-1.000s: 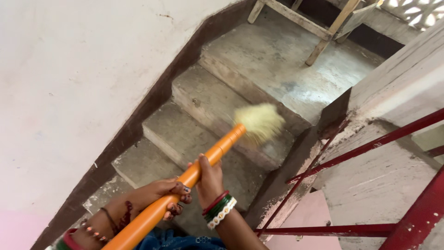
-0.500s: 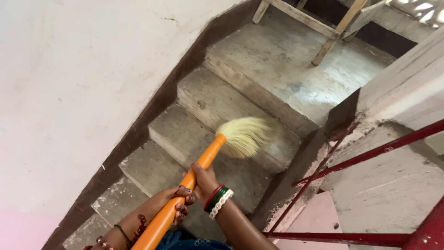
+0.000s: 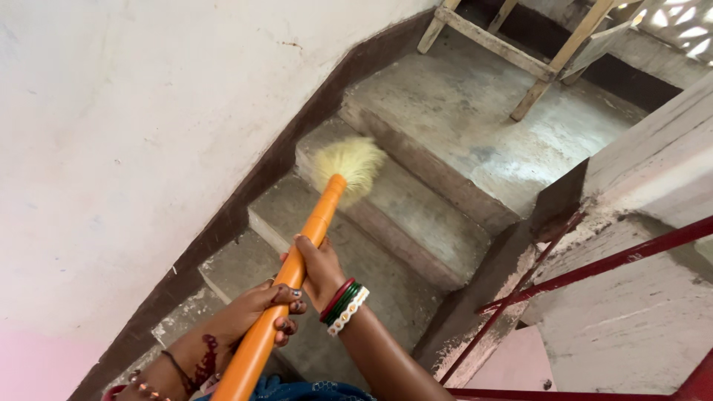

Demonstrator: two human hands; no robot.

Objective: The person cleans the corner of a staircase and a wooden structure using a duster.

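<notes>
Head view looks down a flight of bare concrete stairs (image 3: pixel 416 215) that runs between a pale plastered wall (image 3: pixel 134 134) on the left and a red metal railing (image 3: pixel 594 263) on the right. Both hands grip a broom with an orange handle (image 3: pixel 297 275). The right hand (image 3: pixel 319 271) sits higher on the shaft, fingers wrapped fully round it, with red, green and white bangles at the wrist. The left hand (image 3: pixel 260 308) is just below it, fingers also curled tight on the handle. The broom's pale bristle head (image 3: pixel 349 163) rests on the tread of a lower step, close to the dark painted skirting (image 3: pixel 245 193) along the wall, and looks blurred. Beyond the last step lies a landing (image 3: pixel 475 119) with the legs of a wooden frame (image 3: pixel 520 56) standing on it.

The risks, as I judge them: the person stands on narrow steps and leans forward over a drop, so an overreach could cost their balance; the bristles could catch on a rough step edge and jerk the handle; dust could be driven against the wall rather than down
</notes>
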